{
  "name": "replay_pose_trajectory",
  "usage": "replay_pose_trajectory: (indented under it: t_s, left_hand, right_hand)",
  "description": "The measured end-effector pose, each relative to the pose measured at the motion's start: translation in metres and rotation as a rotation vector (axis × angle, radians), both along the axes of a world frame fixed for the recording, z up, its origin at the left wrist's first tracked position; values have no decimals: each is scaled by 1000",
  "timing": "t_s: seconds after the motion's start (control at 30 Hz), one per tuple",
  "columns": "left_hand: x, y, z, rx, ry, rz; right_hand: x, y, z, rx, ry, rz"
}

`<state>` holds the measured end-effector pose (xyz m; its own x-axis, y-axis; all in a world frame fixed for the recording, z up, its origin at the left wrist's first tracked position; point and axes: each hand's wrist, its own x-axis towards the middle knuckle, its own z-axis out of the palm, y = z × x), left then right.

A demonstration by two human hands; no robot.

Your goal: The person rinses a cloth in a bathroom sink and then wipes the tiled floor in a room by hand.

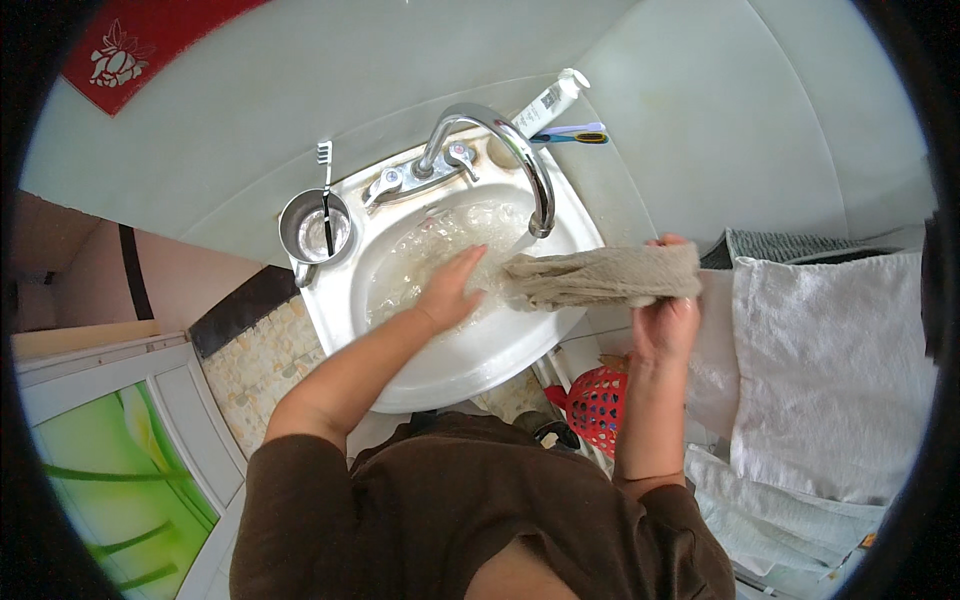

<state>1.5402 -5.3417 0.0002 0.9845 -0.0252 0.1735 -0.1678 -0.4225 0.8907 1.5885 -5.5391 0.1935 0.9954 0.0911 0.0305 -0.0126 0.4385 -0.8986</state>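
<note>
My right hand (667,322) grips the near end of a folded, wet-looking beige cloth (600,277), which stretches leftward over the right side of the white washbasin (450,382). My left hand (448,289) is over the basin, fingers extended and holding nothing. Rippling water (409,262) lies in the bowl beneath it. A curved chrome faucet (541,187) arches over the basin, its outlet just above the cloth's left end. Two lever handles stand at the faucet's base.
A metal mug (315,229) with a toothbrush (327,187) stands on the basin's left corner. Behind the faucet are a white tube (551,97) and toothbrushes (574,135). White towels (825,375) hang at right, and a red perforated basket (596,405) is below.
</note>
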Motion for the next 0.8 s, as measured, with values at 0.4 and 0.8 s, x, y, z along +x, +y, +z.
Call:
replay_pose_trajectory:
  t_s: [0.4,0.8]
  left_hand:
    - [27,-22,41,-1121,1045,371]
    - [30,-18,28,-1554,950,40]
  right_hand:
    - [37,36,-95,-537,366,104]
    - [37,38,-163,177,829,226]
